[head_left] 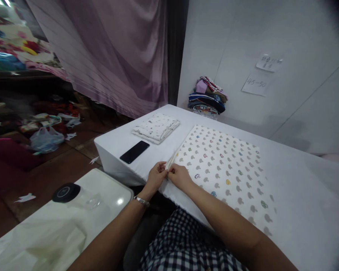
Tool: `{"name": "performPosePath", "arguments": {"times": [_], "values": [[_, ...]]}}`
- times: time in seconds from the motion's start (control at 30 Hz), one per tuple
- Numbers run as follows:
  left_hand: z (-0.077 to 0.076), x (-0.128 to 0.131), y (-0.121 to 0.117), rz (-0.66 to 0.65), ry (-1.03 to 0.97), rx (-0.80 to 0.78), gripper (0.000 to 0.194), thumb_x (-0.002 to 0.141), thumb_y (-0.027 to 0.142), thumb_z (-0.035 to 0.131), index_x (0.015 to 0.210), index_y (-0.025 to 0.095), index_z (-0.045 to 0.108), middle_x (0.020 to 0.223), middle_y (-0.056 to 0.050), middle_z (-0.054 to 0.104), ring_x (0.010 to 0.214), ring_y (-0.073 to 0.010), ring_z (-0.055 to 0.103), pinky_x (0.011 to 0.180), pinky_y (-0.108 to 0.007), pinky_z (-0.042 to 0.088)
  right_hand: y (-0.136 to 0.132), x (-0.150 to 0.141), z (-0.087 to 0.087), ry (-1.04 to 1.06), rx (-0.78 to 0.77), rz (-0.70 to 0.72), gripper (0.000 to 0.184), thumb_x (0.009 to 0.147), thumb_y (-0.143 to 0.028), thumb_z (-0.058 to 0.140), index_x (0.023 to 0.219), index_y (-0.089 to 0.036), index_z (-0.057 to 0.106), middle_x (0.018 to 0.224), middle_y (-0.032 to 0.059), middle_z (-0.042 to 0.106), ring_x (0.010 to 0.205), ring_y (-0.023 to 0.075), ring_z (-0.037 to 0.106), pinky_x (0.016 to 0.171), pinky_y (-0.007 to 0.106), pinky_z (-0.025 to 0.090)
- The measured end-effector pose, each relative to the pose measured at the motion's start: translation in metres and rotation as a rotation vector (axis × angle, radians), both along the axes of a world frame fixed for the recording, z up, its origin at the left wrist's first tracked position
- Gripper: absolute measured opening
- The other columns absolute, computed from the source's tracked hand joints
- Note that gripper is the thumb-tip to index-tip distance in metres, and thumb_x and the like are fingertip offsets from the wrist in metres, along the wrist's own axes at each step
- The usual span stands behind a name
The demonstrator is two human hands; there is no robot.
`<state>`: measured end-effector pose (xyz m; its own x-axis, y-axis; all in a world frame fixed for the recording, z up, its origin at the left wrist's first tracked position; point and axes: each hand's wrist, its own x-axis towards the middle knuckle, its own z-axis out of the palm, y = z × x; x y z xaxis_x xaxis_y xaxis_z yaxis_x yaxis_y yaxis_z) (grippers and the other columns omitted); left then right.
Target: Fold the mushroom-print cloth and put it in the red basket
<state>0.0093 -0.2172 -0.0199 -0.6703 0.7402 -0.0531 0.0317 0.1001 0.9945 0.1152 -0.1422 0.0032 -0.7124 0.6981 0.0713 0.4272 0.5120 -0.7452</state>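
A white cloth printed with small grey and coloured shapes (pixel 223 165) lies spread flat on the white table (pixel 299 195). My left hand (pixel 156 175) and my right hand (pixel 179 176) meet at the cloth's near left corner. Both have their fingers pinched shut on the cloth's edge, side by side and almost touching. A bracelet sits on my left wrist.
A folded white patterned cloth (pixel 156 128) and a black phone (pixel 134 151) lie on the table's left part. A pile of folded coloured fabrics (pixel 207 96) stands against the back wall. A low white surface with a black round object (pixel 66 192) is at my left.
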Motion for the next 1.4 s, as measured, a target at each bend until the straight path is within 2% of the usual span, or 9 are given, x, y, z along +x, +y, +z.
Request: {"name": "performPosePath", "arguments": {"times": [0.47,0.6,0.73,0.83,0.93,1.03,1.17,1.3,1.4], "values": [[0.001,-0.003,0.003,-0.050,-0.136,-0.050,0.037,0.064,0.034,0.068,0.095,0.015,0.058,0.071,0.001,0.062,0.064,-0.0123,0.059,0.058,-0.025,0.049,0.006,-0.001,-0.021,0.197,-0.524,0.007,0.012,0.073,-0.010,0.051,0.072,-0.017,0.061,0.050,-0.0061,0.052,0.047,0.0081,0.047,0.047,0.019,0.038],[0.001,-0.006,0.005,-0.105,-0.184,-0.035,0.036,0.060,0.024,0.070,0.093,0.015,0.058,0.068,0.002,0.061,0.061,-0.0114,0.059,0.057,-0.024,0.048,0.004,0.002,-0.016,0.174,-0.619,-0.017,0.028,0.075,-0.010,0.049,0.097,-0.016,0.063,0.062,-0.0028,0.060,0.052,0.0099,0.054,0.047,0.020,0.041],[0.001,-0.006,0.005,-0.037,-0.127,-0.077,0.034,0.061,0.016,0.066,0.094,0.015,0.058,0.064,0.005,0.057,0.057,-0.0097,0.056,0.055,-0.022,0.048,0.000,0.028,-0.009,0.139,-0.277,0.099,0.040,0.076,-0.009,0.049,0.113,-0.020,0.060,0.093,0.0033,0.067,0.080,0.0153,0.062,0.073,0.030,0.051],[-0.001,-0.006,0.005,0.016,-0.040,-0.123,0.035,0.062,0.014,0.064,0.096,0.015,0.058,0.064,0.005,0.053,0.056,-0.0093,0.054,0.052,-0.022,0.047,-0.003,0.070,-0.011,0.065,0.148,0.266,0.037,0.080,-0.012,0.050,0.113,-0.020,0.062,0.116,0.0082,0.063,0.109,0.0210,0.055,0.098,0.039,0.041],[-0.004,-0.007,0.006,0.012,0.005,-0.157,0.036,0.062,0.013,0.063,0.097,0.016,0.059,0.065,0.004,0.054,0.057,-0.0101,0.055,0.052,-0.023,0.048,-0.007,0.118,-0.021,-0.091,0.353,0.315,0.041,0.088,-0.024,0.048,0.128,-0.021,0.054,0.138,0.0105,0.049,0.131,0.0256,0.038,0.108,0.047,0.029],[-0.007,-0.009,0.007,-0.013,0.095,-0.195,0.037,0.063,0.014,0.061,0.100,0.017,0.059,0.066,0.004,0.055,0.055,-0.0105,0.055,0.053,-0.023,0.047,-0.012,0.146,-0.029,-0.228,0.399,0.362,0.052,0.091,-0.035,0.046,0.141,-0.023,0.039,0.148,0.0080,0.034,0.139,0.0251,0.024,0.113,0.049,0.019],[-0.007,-0.008,0.007,-0.009,0.233,-0.229,0.038,0.065,0.015,0.059,0.103,0.018,0.060,0.068,0.003,0.058,0.057,-0.0110,0.055,0.057,-0.024,0.045,-0.016,0.140,-0.021,-0.235,0.351,0.372,0.059,0.090,-0.041,0.047,0.144,-0.022,0.033,0.150,0.0089,0.029,0.140,0.0250,0.020,0.114,0.049,0.017],[0.000,-0.005,0.005,-0.009,0.310,-0.252,0.038,0.066,0.018,0.058,0.104,0.018,0.060,0.071,0.002,0.059,0.061,-0.0120,0.056,0.060,-0.024,0.044,-0.013,0.100,-0.007,-0.010,0.266,0.324,0.047,0.089,-0.030,0.048,0.135,-0.020,0.046,0.140,0.0101,0.046,0.132,0.0244,0.036,0.109,0.045,0.026],[0.007,-0.003,0.002,-0.009,0.374,-0.261,0.039,0.066,0.019,0.060,0.106,0.019,0.059,0.073,0.002,0.061,0.063,-0.0123,0.057,0.062,-0.025,0.044,-0.005,0.061,-0.003,0.108,0.130,0.198,0.030,0.085,-0.021,0.052,0.113,-0.022,0.062,0.111,0.0066,0.065,0.103,0.0201,0.057,0.093,0.037,0.042]]}}
